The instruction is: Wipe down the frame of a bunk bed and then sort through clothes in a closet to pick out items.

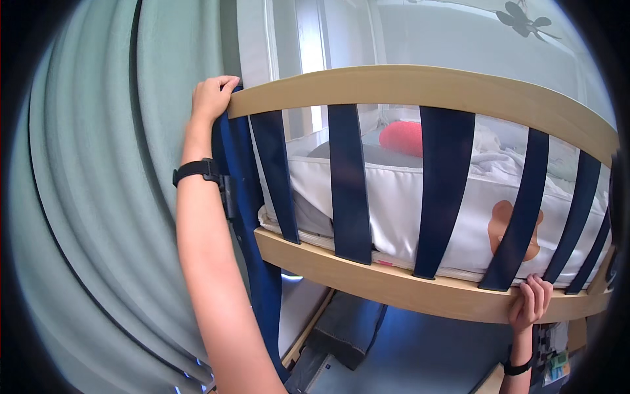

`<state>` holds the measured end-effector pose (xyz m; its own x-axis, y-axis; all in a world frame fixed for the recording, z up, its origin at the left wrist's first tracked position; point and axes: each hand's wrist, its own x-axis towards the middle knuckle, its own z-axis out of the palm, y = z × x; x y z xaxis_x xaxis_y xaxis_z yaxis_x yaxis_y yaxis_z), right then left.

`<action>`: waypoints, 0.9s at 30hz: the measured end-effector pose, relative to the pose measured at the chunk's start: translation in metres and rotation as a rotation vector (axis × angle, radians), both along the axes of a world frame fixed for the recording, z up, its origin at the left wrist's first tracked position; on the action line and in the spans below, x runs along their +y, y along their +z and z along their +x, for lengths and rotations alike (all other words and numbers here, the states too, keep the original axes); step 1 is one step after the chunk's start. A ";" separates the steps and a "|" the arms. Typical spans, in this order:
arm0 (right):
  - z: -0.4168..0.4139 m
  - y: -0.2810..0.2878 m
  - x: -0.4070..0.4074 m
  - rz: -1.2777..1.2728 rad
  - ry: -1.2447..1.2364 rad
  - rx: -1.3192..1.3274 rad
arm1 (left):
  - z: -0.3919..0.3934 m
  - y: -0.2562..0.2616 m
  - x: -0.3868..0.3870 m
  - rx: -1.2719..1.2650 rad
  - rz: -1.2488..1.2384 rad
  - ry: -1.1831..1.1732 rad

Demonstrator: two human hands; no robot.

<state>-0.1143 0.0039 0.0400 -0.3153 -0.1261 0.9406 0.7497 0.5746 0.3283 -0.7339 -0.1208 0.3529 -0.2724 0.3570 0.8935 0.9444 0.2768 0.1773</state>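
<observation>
In front of me is the guardrail of an upper bunk, with a curved light-wood top rail [393,86], a wooden lower rail [384,293] and several dark blue slats [348,182] between them. My left hand [210,98] is hooked over the top of the blue bed post [268,295] at the left end of the top rail; part of its grip is hidden. Lower down at the right, my right hand [531,303] has its fingers curled over the lower rail. Behind the slats lies white bedding [393,212] with a brown bear-shaped patch [502,224].
Green curtains [88,172] hang close along the left. On the upper bunk lie a red pillow [399,139] and rumpled white bedclothes [502,160]. A small fan [522,20] hangs above. Below are a grey cushion [347,320] and the blue-grey lower bunk surface [433,349].
</observation>
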 end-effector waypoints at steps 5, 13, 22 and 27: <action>0.000 0.001 0.002 -0.003 0.063 -0.008 | -0.006 -0.024 0.007 0.402 0.317 0.056; -0.005 0.007 -0.006 -0.019 0.097 0.003 | 0.016 -0.068 0.006 0.393 0.627 0.143; 0.002 -0.001 -0.007 -0.005 0.156 -0.015 | 0.045 -0.206 -0.008 0.158 0.508 0.179; 0.013 0.004 -0.011 0.013 0.212 -0.006 | 0.085 -0.335 -0.018 -0.347 0.175 0.248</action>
